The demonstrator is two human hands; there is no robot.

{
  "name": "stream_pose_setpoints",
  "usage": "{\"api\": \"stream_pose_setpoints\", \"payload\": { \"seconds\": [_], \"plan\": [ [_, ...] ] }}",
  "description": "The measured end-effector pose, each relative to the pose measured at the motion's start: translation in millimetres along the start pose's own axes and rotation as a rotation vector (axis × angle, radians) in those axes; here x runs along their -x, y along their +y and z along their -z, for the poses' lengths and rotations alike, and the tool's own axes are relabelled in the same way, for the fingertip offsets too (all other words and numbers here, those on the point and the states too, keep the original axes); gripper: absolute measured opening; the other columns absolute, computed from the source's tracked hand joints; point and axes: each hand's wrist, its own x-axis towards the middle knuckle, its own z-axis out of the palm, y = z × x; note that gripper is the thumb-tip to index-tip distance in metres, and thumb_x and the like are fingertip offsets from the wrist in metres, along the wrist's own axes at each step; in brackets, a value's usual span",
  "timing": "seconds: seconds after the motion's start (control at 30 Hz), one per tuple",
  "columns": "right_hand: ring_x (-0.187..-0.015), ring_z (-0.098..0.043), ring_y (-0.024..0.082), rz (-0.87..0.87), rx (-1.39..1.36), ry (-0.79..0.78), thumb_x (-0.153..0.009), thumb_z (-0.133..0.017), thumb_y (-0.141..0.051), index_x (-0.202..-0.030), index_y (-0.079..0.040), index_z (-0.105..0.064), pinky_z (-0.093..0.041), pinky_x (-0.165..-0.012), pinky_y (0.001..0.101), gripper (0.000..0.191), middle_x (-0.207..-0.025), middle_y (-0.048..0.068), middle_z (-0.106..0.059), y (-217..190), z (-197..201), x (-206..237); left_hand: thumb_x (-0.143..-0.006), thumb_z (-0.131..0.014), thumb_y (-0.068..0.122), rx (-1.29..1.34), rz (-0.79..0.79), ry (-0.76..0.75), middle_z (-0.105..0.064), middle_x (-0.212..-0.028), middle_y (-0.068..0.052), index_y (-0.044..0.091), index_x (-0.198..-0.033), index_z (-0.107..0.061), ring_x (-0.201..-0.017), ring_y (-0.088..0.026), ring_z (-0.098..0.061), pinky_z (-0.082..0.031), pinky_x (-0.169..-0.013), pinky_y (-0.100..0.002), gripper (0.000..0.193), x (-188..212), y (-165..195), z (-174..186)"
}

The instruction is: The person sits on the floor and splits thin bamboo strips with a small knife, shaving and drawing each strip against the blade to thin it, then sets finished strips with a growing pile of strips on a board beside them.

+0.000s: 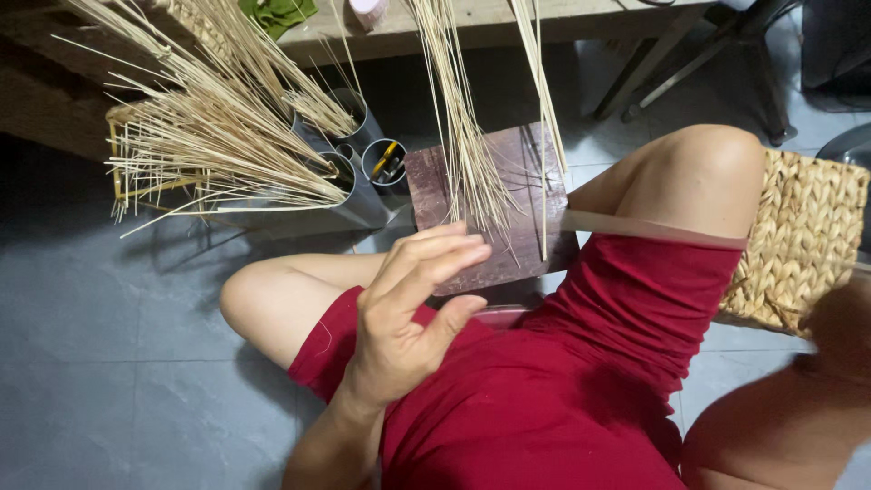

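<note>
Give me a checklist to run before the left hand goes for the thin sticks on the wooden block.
1. Left hand empty: ok, open with fingers spread, holding nothing.
2. Thin sticks within reach: ok, their lower ends fan out on the wooden block just ahead of the fingertips.
3. Flat strip secured: cannot tell, it lies across the right thigh, but what holds it is not shown.
4. Right hand free: cannot tell, it is blurred at the frame edge beside the woven basket.
5. Spare sticks at hand: ok, bundles stand in the metal tubes to the left.
</note>
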Motion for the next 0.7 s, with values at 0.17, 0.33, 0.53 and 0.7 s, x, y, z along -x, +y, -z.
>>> {"api": "stream_pose_setpoints", "payload": {
  "seconds": [0.17, 0.33, 0.53, 0.7],
  "plan": [
    [-0.067, -0.063, 0.016, 0.22, 0.658, 0.147, -0.089, -0.066, 0.001, -0.124, -0.006, -0.062, -0.047, -0.055, 0.0244, 0.035, -0.09, 0.017, -0.071, -6.7, -20.9, 14.8, -0.1, -0.074, 0.015, 0.252, 0.157, -0.141, -0.076, -0.104, -0.007, 0.006, -0.113, -0.075, -0.095, -0.016, -0.076, -0.062, -0.083, -0.027, 0.015, 19.3, 16.3, -7.1],
    [-0.076, -0.071, 0.018, 0.2, 1.258, 0.127, -0.083, -0.068, 0.006, -0.122, -0.006, -0.066, -0.055, -0.062, 0.0252, 0.042, -0.096, 0.014, -0.074, -17.8, -65.1, 8.1, -0.103, -0.068, 0.025, 0.497, 0.229, -0.37, -0.074, -0.096, -0.006, 0.004, -0.113, -0.074, -0.081, -0.011, -0.072, -0.057, -0.071, -0.024, 0.024, 30.3, 20.7, -30.5],
    [-0.09, -0.077, 0.024, 0.233, 1.12, -0.259, -0.083, -0.075, 0.004, -0.125, -0.001, -0.063, -0.062, -0.073, 0.029, 0.043, -0.102, 0.014, -0.073, 65.3, -56.5, -29.3, -0.105, -0.065, 0.027, 0.576, 0.446, -0.334, -0.07, -0.084, -0.004, 0.001, -0.098, -0.073, -0.072, -0.007, -0.066, -0.054, -0.065, -0.023, 0.029, 36.2, -3.3, -52.0],
    [-0.085, -0.077, 0.022, 0.104, 1.166, -0.114, -0.089, -0.076, 0.001, -0.13, 0.004, -0.055, -0.06, -0.071, 0.0301, 0.046, -0.098, 0.013, -0.073, 97.2, -51.0, -36.4, -0.103, -0.065, 0.019, 0.545, 0.531, -0.26, -0.071, -0.078, -0.005, -0.001, -0.094, -0.075, -0.068, -0.008, -0.064, -0.052, -0.062, -0.024, 0.024, 37.1, -31.5, -53.6]
  ]
}}
